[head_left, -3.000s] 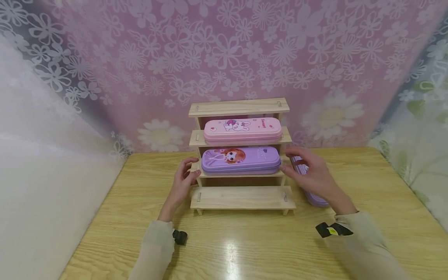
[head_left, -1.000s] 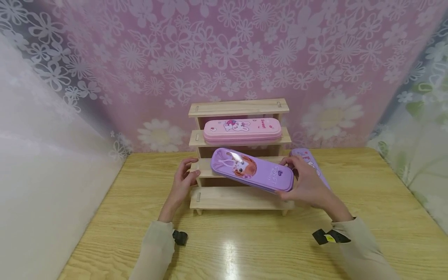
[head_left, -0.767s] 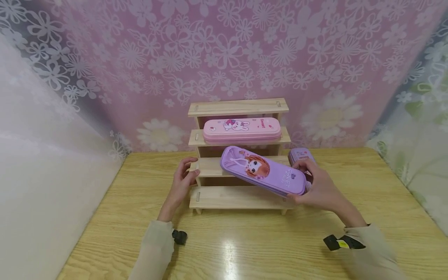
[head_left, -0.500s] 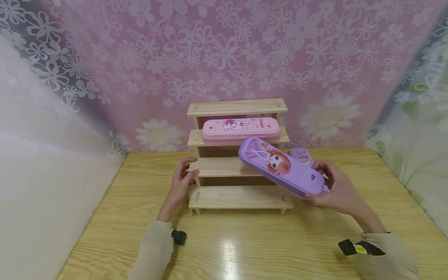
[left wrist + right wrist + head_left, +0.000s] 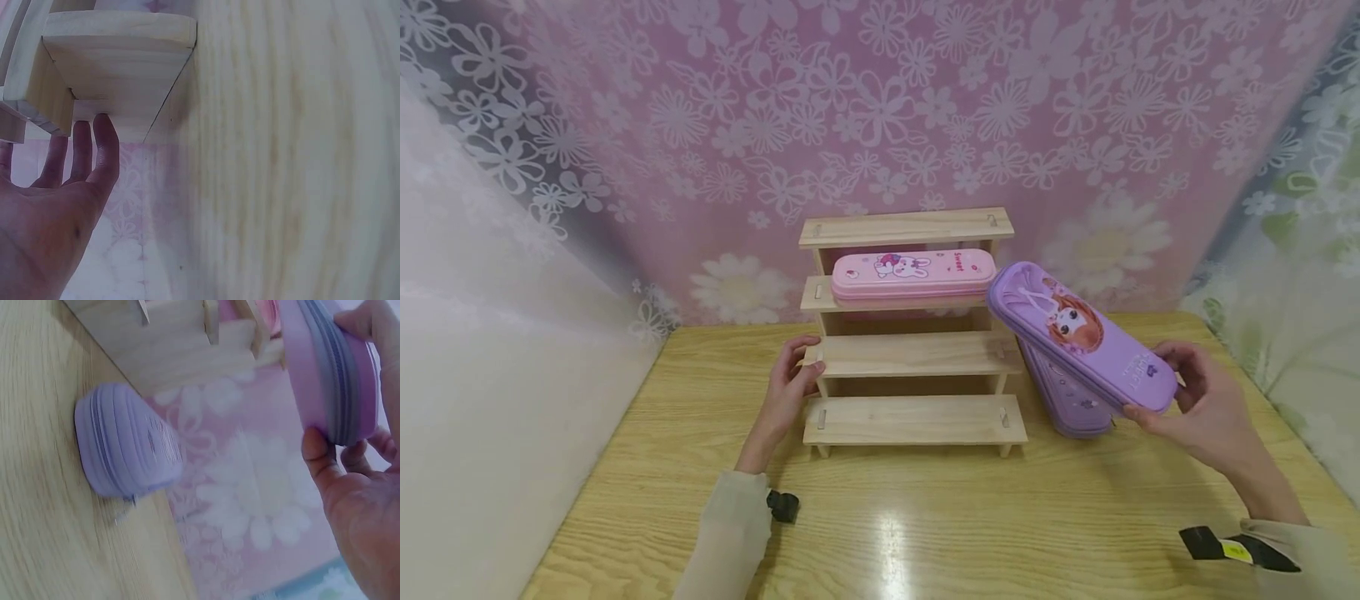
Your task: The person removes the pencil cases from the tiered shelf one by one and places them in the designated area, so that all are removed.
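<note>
My right hand [image 5: 1206, 400] grips one end of a purple pencil case with a cartoon girl [image 5: 1078, 333] and holds it tilted in the air, to the right of the wooden stepped shelf [image 5: 913, 357]. In the right wrist view the held purple pencil case [image 5: 328, 369] sits between thumb and fingers. Below it a second purple case [image 5: 1067, 400] lies on the table [image 5: 955, 525]; the wrist view shows this second purple case [image 5: 125, 444] too. A pink case [image 5: 913, 273] rests on the shelf's second step. My left hand [image 5: 790, 383] touches the shelf's left side with straight fingers [image 5: 94, 144].
The shelf's two lower steps [image 5: 917, 417] are bare, as is its top board [image 5: 906, 227]. A flowered pink curtain [image 5: 880, 125] hangs behind the table. A pale wall [image 5: 482, 375] borders the left side.
My right hand lifted the girl-print purple case off the shelf's third step and carried it rightward, over the other purple case. The left hand stayed at the shelf.
</note>
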Action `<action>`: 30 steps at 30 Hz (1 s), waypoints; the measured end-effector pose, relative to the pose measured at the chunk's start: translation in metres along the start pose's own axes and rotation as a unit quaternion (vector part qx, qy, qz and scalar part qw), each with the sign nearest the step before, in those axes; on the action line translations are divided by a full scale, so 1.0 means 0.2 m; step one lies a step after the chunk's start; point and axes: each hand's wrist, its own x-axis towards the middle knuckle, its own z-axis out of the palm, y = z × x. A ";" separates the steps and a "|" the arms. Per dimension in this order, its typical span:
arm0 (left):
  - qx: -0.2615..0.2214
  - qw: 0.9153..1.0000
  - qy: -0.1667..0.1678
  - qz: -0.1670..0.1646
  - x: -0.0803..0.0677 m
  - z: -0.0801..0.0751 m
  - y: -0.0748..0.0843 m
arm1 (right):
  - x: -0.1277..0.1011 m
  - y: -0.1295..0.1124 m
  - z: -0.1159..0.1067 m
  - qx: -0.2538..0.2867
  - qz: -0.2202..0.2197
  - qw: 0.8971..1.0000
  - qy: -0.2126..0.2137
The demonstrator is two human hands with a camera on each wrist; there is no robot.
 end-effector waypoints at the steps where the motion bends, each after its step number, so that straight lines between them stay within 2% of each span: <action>1: 0.001 1.000 0.000 0.000 0.00 0.00 0.00 | -0.01 0.00 -0.02 -0.002 0.000 1.000 0.015; 4: 0.005 1.000 -0.004 0.003 0.01 -0.01 -0.01 | -0.02 0.00 -0.06 -0.018 0.003 0.997 0.068; 7: 0.005 1.000 -0.008 0.004 0.01 -0.01 -0.02 | -0.03 0.01 -0.10 -0.096 0.024 0.986 0.133; 9: 0.004 1.000 -0.008 0.003 0.01 -0.01 -0.01 | -0.04 0.01 -0.12 -0.175 0.052 0.969 0.168; 11: 0.004 1.000 -0.007 0.001 0.01 -0.01 -0.01 | -0.06 0.02 -0.14 -0.249 0.088 0.945 0.191; 13: 0.005 1.000 -0.006 0.000 0.01 -0.01 -0.01 | -0.07 0.03 -0.16 -0.297 0.121 0.925 0.203; 14: 0.006 1.000 -0.005 -0.001 0.01 -0.01 -0.01 | -0.08 0.04 -0.17 -0.328 0.137 0.911 0.208; 19: 0.004 1.000 -0.005 -0.002 0.00 -0.01 0.00 | -0.11 0.09 -0.22 -0.412 0.188 0.866 0.211; 23: -0.004 1.000 -0.006 -0.002 0.00 0.00 0.01 | -0.13 0.14 -0.27 -0.449 0.204 0.849 0.189; 26: -0.004 1.000 -0.005 -0.002 0.00 0.00 0.02 | -0.14 0.17 -0.28 -0.461 0.224 0.841 0.176; 30: 0.005 1.000 -0.001 -0.002 -0.01 0.01 0.02 | -0.15 0.21 -0.30 -0.452 0.246 0.840 0.171</action>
